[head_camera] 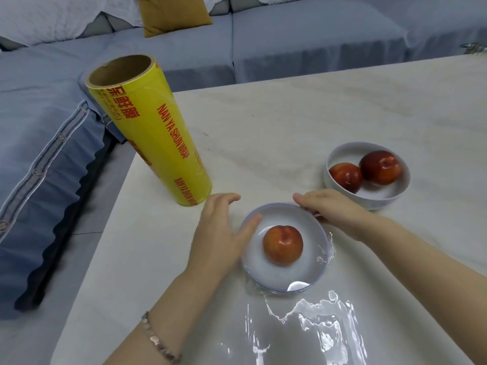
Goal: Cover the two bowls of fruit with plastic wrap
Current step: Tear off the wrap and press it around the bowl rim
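Sofa, pale table, two bowls of fruit.
Blue sofa (52, 154) flanked the table (290, 114); wrap roll (150, 127) stood upright. Left hand (218, 233) and right hand (334, 209) (fingers spread) pressed film (316, 330) around the near bowl (311, 275); far bowl (395, 196) lay uncovered. Film edges were indistinct.

head view | looks forward-down | close over table (290, 122)

Yellow roll (155, 133) with red lettering; red fruit (282, 245) in white bowl (279, 279).
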A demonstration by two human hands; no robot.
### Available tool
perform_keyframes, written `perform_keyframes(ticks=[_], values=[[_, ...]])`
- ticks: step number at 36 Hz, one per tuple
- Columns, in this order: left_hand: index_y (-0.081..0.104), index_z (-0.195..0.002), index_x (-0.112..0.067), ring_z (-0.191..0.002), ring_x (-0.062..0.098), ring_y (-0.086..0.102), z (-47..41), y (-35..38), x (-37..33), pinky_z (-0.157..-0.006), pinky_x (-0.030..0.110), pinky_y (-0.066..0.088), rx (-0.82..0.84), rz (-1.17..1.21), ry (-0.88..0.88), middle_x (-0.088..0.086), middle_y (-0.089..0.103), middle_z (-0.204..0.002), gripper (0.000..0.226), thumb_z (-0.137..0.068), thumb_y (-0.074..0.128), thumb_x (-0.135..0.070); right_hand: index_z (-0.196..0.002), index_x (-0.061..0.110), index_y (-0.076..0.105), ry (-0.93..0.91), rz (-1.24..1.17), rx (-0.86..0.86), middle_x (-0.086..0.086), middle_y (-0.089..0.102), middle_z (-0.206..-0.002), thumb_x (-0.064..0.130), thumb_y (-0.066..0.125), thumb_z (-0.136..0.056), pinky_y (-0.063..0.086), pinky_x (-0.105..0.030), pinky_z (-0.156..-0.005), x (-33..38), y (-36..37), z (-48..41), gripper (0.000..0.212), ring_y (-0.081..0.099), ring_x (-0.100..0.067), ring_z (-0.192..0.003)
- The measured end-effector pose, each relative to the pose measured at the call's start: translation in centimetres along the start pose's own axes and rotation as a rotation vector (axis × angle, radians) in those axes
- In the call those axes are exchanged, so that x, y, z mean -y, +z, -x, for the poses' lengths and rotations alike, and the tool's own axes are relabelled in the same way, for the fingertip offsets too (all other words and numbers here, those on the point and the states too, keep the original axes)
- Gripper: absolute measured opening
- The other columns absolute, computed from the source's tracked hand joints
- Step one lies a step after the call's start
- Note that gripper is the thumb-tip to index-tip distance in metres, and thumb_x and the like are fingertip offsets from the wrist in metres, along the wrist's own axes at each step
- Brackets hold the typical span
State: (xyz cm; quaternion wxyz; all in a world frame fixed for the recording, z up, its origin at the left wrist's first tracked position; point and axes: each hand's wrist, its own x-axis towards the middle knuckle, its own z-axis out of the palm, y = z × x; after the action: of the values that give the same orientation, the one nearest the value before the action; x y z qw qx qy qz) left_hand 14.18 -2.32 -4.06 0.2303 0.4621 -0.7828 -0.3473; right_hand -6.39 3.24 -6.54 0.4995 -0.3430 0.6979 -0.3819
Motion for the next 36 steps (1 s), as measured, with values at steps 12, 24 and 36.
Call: perform_keyframes(ticks=[12,24,36], values=[[-0.015,-0.148,-0.015,-0.144,0.010,-0.016,0.9,3.4,-0.4,-0.118,0.032,-0.006,0.399,-0.597,0.264,-0.005,-0.017,-0.158,0.147,-0.038,0.046,-0.091,-0.057,0.013,0.038,-0.239,0.266,-0.294,0.000,0.045,-0.054,0.030,0.036,-0.098,0.033,-0.028,-0.057,0.6,1.2,0.4,0.045,0.042,-0.013,-0.052],[-0.012,-0.148,-0.015,-0.145,0.010,-0.012,0.7,3.5,-0.3,-0.115,0.027,-0.003,0.403,-0.575,0.289,-0.005,-0.013,-0.158,0.142,-0.037,0.035,-0.090,-0.051,0.015,0.041,0.069,0.321,0.122,-0.004,0.040,-0.049,0.059,0.055,-0.078,0.030,-0.025,-0.050,2.5,-1.3,0.5,0.053,0.038,-0.020,-0.050],[-0.014,-0.148,-0.019,-0.144,0.008,-0.012,0.7,3.7,-0.2,-0.115,0.024,-0.005,0.379,-0.596,0.284,-0.009,-0.012,-0.157,0.143,-0.034,0.032,-0.091,-0.061,0.013,0.053,-0.262,-0.145,-0.375,0.010,0.031,-0.031,0.018,0.063,-0.085,0.022,-0.013,-0.038,-0.1,1.4,0.2,0.027,0.025,-0.004,-0.030]])
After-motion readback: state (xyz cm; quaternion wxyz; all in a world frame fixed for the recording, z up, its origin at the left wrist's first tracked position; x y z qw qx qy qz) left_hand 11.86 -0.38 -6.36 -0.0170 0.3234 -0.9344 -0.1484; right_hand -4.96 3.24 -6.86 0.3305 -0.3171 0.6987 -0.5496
